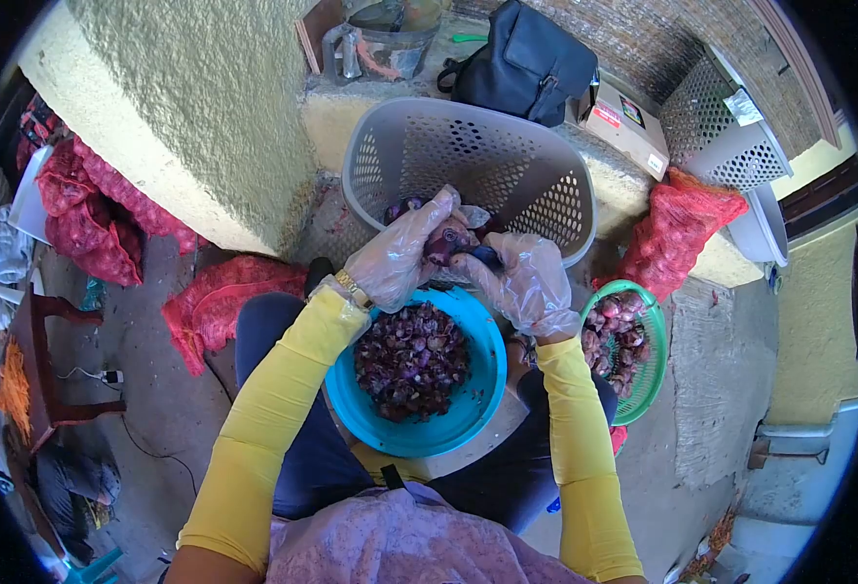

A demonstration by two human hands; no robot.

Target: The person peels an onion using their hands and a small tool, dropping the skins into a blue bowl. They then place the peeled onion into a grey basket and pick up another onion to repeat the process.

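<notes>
Both of my hands wear clear plastic gloves and meet above the near rim of the grey perforated basket (468,112). My left hand (395,255) is closed around a red onion (443,240). Close against that onion, my right hand (529,284) has its fingers curled by a small dark object (485,255); I cannot tell what it is. Below them, between my legs, a blue basin (492,365) holds a heap of purple onion skins and pieces (412,360). More purple onions (404,206) lie inside the grey basket, partly hidden by my left hand.
On my right stands a green colander (655,341) of small red onions (619,336). Red mesh sacks (677,234) lean at the right, with another mesh sack (219,307) on the left floor. A black backpack (526,63) and a cardboard box (621,127) sit on the ledge behind.
</notes>
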